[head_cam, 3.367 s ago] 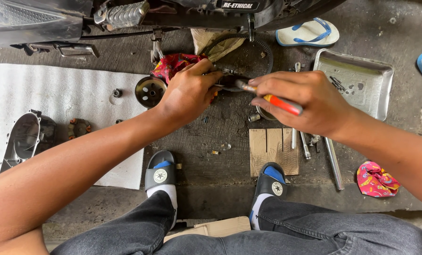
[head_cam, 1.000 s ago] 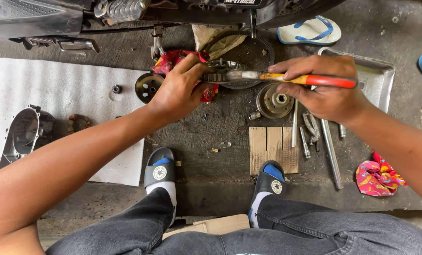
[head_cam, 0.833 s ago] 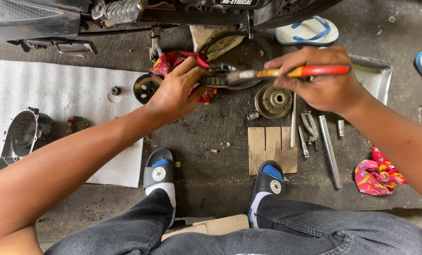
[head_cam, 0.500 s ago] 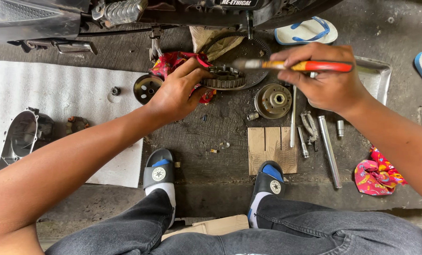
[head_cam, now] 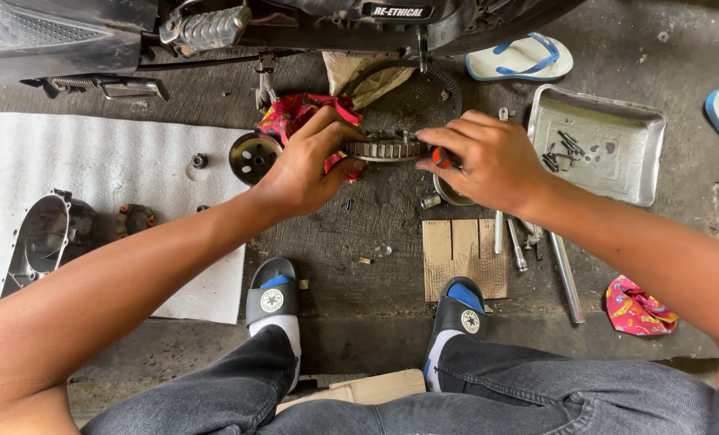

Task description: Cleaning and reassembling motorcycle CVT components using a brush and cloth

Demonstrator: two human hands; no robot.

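Observation:
A round finned metal pulley part [head_cam: 385, 148] is held on edge above the concrete floor, just below the scooter's underside [head_cam: 311, 20]. My left hand [head_cam: 307, 165] grips its left side, over a red patterned rag [head_cam: 299, 113]. My right hand [head_cam: 488, 157] is closed around an orange-handled tool [head_cam: 440, 158], only a bit of the handle showing, with its fingers at the part's right side. A black drive belt [head_cam: 440, 76] loops behind the part.
A metal tray [head_cam: 597, 145] with small screws sits right, with long tools [head_cam: 565, 278] and a cardboard piece [head_cam: 464, 258] below it. A round pulley [head_cam: 253, 157] lies left, near a white sheet [head_cam: 94, 185] bearing an engine cover [head_cam: 45, 238]. Sandals [head_cam: 520, 58] and a rag [head_cam: 637, 306] lie around.
My right hand has swung the orange-handled tool from lying across the part to being tucked in the fist, and moved left onto the part. The left hand keeps its grip.

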